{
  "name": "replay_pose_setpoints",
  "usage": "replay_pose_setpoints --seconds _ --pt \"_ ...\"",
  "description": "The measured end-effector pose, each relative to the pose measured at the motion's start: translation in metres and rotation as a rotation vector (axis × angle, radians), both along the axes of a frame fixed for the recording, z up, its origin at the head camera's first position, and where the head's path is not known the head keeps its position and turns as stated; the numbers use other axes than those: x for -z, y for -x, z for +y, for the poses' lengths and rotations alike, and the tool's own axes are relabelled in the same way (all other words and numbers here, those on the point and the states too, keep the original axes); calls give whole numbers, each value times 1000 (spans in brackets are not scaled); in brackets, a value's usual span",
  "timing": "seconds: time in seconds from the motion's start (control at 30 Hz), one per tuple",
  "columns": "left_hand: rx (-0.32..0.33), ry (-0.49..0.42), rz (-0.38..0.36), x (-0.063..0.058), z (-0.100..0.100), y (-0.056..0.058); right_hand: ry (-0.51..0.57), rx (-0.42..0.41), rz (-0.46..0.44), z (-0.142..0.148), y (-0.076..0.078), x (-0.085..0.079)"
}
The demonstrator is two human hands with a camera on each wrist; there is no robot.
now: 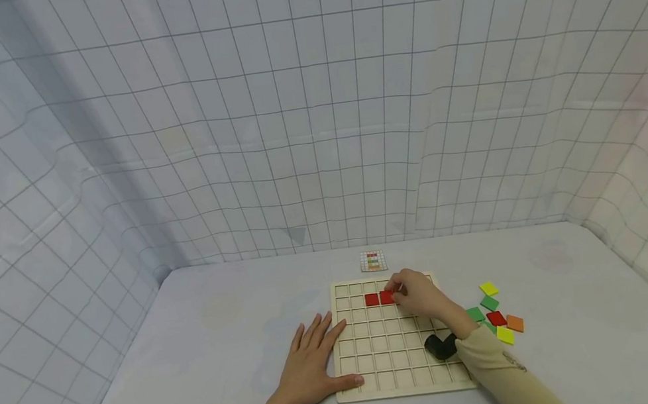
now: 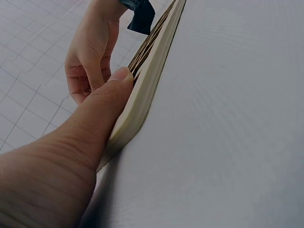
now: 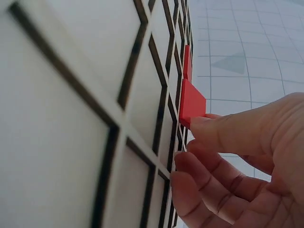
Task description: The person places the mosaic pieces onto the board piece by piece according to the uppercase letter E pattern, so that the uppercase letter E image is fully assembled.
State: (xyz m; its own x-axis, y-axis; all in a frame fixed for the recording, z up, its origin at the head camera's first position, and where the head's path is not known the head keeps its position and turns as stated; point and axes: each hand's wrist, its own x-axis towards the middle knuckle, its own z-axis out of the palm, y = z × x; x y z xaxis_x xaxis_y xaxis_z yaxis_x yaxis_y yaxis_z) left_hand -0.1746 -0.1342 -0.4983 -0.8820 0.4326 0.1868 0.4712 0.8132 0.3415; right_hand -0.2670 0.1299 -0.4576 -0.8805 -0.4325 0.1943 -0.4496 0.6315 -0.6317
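Observation:
A pale wooden grid board [image 1: 366,362] lies flat on the table. Near its far edge, my right hand [image 1: 421,294] pinches a red square tile [image 3: 193,102] between thumb and fingertips, tilted at the cell it overlaps. Another red tile [image 1: 372,300] sits in the cell just left of it. My left hand [image 1: 311,367] lies with fingers spread along the board's left edge. Its thumb [image 2: 107,97] rests on the near left corner of the frame, as the left wrist view shows.
A small card with a coloured grid pattern [image 1: 373,261] lies beyond the board. Loose tiles lie to the right: a yellow tile [image 1: 488,288], an orange tile [image 1: 514,323], a red tile [image 1: 496,318] and several others, partly overlapping. A gridded white cloth [image 1: 316,129] hangs behind the table.

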Motion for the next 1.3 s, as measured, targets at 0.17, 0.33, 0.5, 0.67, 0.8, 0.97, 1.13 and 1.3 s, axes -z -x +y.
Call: replay_pose_setpoints --seconds 0.17,0.33,0.5,0.67,0.8,0.97,1.13,1.3 --pt "-4 -4 -4 1 0 0 -24 -30 13 3 0 2" --pt "-9 12 -14 -1 1 0 -28 -46 -15 5 0 1" --pt "-4 18 -19 -3 2 -1 -60 -78 7 9 -3 1" --pt "-2 10 -30 -5 2 -1 -142 -132 24 11 -9 1" --pt "-5 10 -28 -5 2 -1 -171 -176 58 15 -14 3" --pt "-2 15 -33 -2 2 -1 -165 -222 45 25 -23 3" --pt "-14 21 -31 -1 1 -1 -78 -259 -28 38 -36 0" --pt "-12 12 -15 1 1 1 10 -187 -11 58 -50 -5"
